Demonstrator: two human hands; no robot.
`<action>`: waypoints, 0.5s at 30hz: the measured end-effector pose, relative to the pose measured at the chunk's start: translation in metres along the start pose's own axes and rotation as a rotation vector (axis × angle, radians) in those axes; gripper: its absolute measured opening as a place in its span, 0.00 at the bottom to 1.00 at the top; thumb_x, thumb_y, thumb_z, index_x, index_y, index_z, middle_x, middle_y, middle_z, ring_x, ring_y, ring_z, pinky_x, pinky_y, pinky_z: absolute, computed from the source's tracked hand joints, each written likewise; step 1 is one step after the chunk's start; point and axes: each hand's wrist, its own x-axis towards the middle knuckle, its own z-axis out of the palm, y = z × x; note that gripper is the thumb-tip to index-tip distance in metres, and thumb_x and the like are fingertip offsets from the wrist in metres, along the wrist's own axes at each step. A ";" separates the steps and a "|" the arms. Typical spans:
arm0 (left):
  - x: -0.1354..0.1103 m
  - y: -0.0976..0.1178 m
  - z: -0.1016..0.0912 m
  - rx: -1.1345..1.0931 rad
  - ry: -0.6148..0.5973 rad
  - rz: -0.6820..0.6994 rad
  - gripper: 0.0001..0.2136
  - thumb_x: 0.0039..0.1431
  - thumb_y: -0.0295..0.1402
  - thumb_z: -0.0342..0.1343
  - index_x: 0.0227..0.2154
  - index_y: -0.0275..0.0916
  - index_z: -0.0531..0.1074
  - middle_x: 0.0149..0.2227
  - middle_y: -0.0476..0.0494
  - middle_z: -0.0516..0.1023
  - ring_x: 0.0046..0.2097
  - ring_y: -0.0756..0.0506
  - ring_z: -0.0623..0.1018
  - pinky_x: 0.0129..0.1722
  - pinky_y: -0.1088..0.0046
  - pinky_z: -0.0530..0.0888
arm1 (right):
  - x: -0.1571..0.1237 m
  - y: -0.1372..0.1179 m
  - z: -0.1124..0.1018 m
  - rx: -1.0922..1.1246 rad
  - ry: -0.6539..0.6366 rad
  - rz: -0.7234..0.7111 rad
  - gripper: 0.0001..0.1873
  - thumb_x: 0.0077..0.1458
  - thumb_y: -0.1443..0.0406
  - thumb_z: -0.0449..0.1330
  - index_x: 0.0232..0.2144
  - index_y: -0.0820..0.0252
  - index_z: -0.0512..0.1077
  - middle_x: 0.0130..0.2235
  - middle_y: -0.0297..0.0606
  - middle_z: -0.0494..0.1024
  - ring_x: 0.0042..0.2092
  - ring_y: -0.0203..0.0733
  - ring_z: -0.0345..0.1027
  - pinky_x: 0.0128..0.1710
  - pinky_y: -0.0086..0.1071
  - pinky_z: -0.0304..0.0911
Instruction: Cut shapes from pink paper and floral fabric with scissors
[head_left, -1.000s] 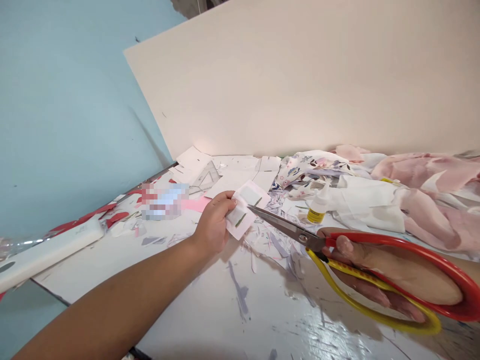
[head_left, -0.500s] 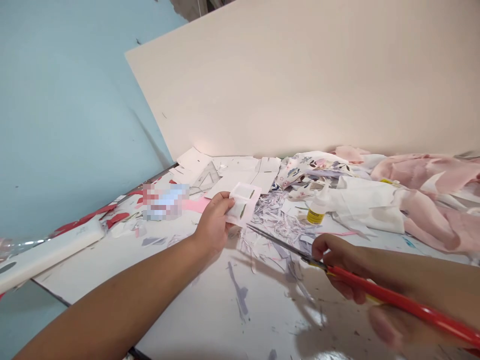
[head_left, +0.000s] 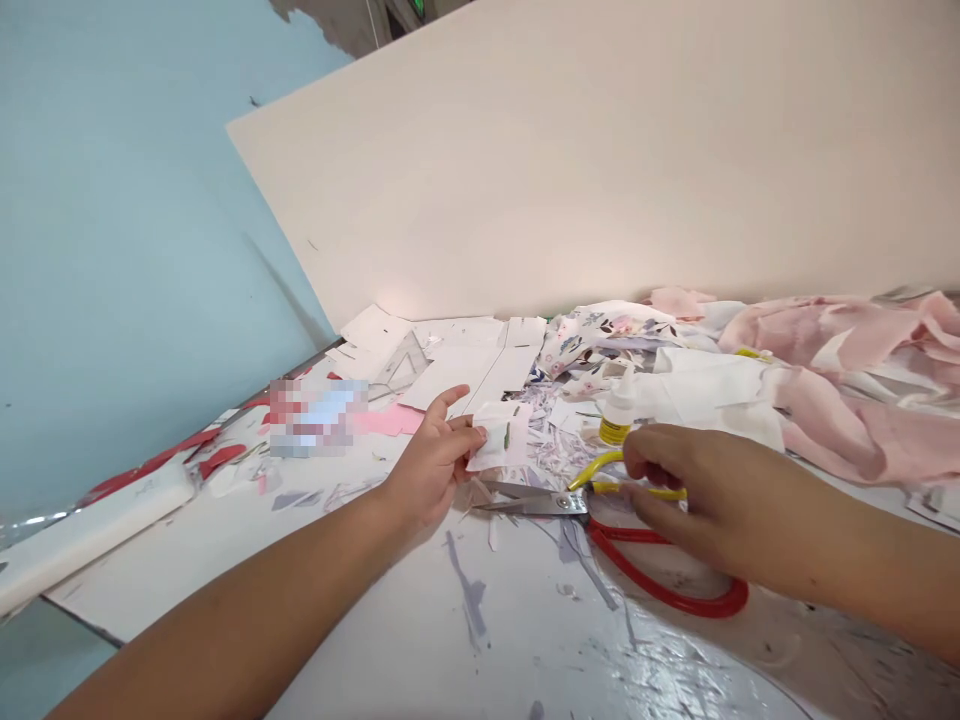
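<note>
My left hand pinches a small white and pale pink piece with dark green marks, between thumb and fingers, index finger raised. I cannot tell whether the piece is cloth or paper. To its right, my right hand has its fingers curled at the yellow-lined handle of the scissors. The scissors lie low over the table, blades a little apart and pointing left below the pinched piece, with a red loop toward me. Part of the yellow handle is hidden behind the fingers.
Shredded strips litter the table. A small glue-like bottle with a yellow label stands behind my right hand. Floral cloth and pink cloth are heaped along the back. A clear set square and white card lie at back left.
My right hand has brought the scissors down toward the table; their blades now stand apart. The left hand has tilted the small piece and lowered it slightly, its index finger lifted.
</note>
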 end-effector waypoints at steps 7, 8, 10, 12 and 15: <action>-0.004 0.000 0.007 0.001 -0.063 -0.052 0.16 0.40 0.23 0.56 0.35 0.40 0.66 0.25 0.53 0.69 0.25 0.54 0.69 0.25 0.78 0.67 | 0.019 0.033 0.014 -0.320 0.107 0.236 0.19 0.49 0.51 0.48 0.31 0.61 0.65 0.32 0.47 0.72 0.33 0.54 0.67 0.26 0.43 0.61; -0.005 -0.001 0.007 0.004 -0.070 -0.069 0.14 0.39 0.22 0.56 0.33 0.39 0.66 0.24 0.53 0.69 0.24 0.54 0.69 0.25 0.78 0.68 | 0.020 0.038 0.020 -0.276 0.206 0.187 0.22 0.49 0.51 0.49 0.38 0.63 0.64 0.39 0.50 0.70 0.39 0.56 0.65 0.31 0.44 0.62; -0.006 -0.002 0.006 0.010 -0.082 -0.096 0.14 0.38 0.21 0.55 0.32 0.39 0.66 0.22 0.54 0.67 0.22 0.54 0.68 0.23 0.78 0.66 | 0.022 0.044 0.030 -0.114 0.339 0.121 0.31 0.48 0.53 0.52 0.50 0.66 0.55 0.48 0.54 0.63 0.46 0.56 0.62 0.36 0.43 0.63; -0.008 -0.004 0.005 0.027 -0.087 -0.110 0.15 0.37 0.21 0.55 0.32 0.39 0.66 0.20 0.55 0.66 0.20 0.55 0.66 0.22 0.79 0.63 | 0.023 0.047 0.040 0.085 0.356 0.141 0.36 0.47 0.54 0.55 0.53 0.65 0.47 0.51 0.55 0.59 0.47 0.53 0.62 0.36 0.40 0.65; -0.010 -0.007 0.004 0.044 -0.104 -0.124 0.13 0.39 0.21 0.55 0.31 0.40 0.65 0.18 0.57 0.63 0.18 0.57 0.62 0.19 0.82 0.58 | 0.026 0.048 0.049 0.328 0.278 0.268 0.36 0.48 0.54 0.55 0.53 0.62 0.46 0.47 0.51 0.63 0.42 0.47 0.65 0.34 0.37 0.66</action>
